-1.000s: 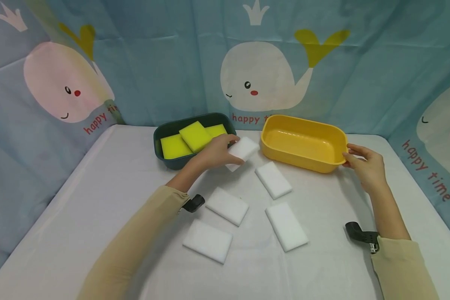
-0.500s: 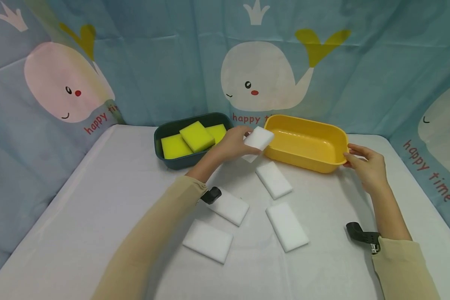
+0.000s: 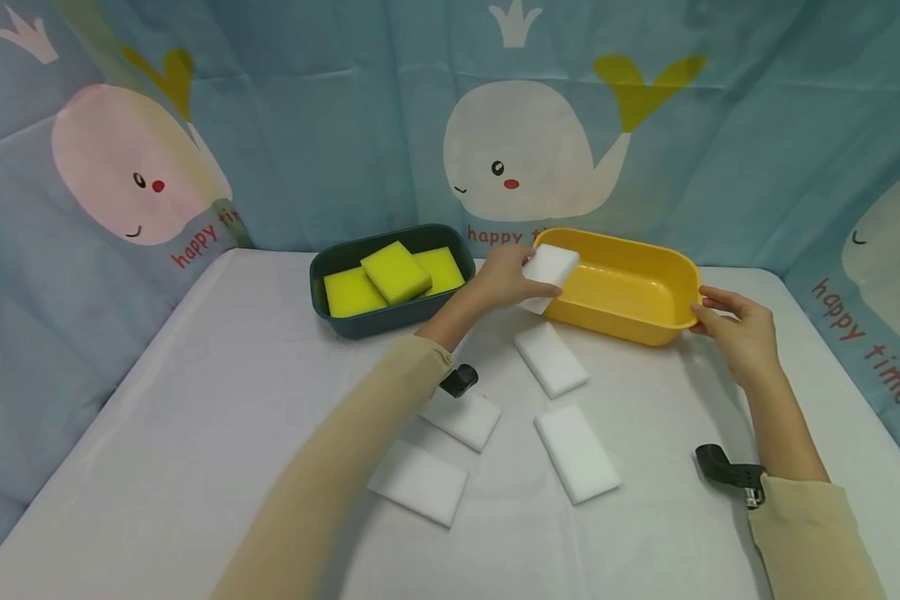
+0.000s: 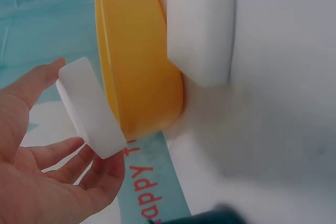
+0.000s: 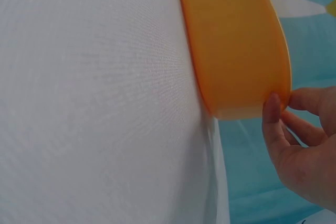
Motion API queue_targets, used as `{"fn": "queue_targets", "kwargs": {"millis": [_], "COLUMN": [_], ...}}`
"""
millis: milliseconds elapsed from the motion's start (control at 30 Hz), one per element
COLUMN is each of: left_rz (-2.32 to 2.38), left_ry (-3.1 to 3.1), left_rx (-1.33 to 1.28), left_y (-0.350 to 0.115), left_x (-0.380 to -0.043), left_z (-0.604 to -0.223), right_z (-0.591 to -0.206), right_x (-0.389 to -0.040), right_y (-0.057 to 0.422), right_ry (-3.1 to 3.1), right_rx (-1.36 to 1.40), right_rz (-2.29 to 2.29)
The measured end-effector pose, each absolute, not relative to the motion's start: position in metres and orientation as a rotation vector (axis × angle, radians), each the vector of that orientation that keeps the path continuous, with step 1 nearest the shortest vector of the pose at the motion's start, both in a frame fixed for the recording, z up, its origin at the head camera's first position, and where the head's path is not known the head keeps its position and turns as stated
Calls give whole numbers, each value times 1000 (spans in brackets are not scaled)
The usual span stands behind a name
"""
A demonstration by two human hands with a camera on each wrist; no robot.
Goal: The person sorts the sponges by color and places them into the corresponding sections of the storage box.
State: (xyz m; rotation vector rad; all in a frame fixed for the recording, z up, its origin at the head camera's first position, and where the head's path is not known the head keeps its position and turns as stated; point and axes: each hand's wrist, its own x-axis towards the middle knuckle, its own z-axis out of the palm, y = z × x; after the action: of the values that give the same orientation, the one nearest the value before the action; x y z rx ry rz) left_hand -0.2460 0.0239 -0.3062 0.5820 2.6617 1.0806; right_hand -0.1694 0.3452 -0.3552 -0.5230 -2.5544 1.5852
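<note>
My left hand (image 3: 504, 279) pinches a white sponge (image 3: 552, 265) between thumb and fingers, over the left end of the yellow basin (image 3: 607, 323). In the left wrist view this white block (image 4: 92, 108) overlaps the basin's rim, with the thumb on one end and the fingertips at the other. My right hand (image 3: 740, 337) grips the basin's right end at the rim; the right wrist view has its thumb and fingers (image 5: 272, 109) on the yellow wall. The basin's visible floor is bare.
A dark green basin (image 3: 367, 327) with several yellow sponges (image 3: 395, 272) stands left of the yellow one. On the white table lie more white sponges: two on the right (image 3: 551, 360), two (image 3: 418, 483) partly behind my left arm. A whale-print curtain (image 3: 330, 150) rises behind.
The left hand has carried the white sponge rightward, from beside the green basin to over the yellow basin's left end. The right hand keeps its grip on the rim.
</note>
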Motion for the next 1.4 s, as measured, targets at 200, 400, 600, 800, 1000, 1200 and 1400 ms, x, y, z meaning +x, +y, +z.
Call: {"fn": "queue_targets", "kwargs": {"millis": [200,400,600,800,1000,1200,1400], "left_rz": [1087,1037,983,898,836,850,907], "left_ry": [2682,2740,2794,2866,2910,2935,2922], "left_rx": [540,532,507,451,342,279,335], "left_y": [40,55,70,84,91,96,93], "left_x": [-250,-257,-264,-267,-268,-269,-267], "left_z": [-307,-306,-306,-307,-311,-316,-318], "right_z": [-355,-357,-358,-357,-355,-355,-357], "right_x": [-170,-171,-171,-172,-173,-173,-173], "right_y": [345,347,347,348,346,345,346], "right_ry": [-2540,-2524,-2506,-2514,-2500,-2503,-2517], "right_rx": [-519,-510,-526,-520,-537,-541,-564], "right_rz": [1597,1612,1639,1627,1638,1644,1632]}}
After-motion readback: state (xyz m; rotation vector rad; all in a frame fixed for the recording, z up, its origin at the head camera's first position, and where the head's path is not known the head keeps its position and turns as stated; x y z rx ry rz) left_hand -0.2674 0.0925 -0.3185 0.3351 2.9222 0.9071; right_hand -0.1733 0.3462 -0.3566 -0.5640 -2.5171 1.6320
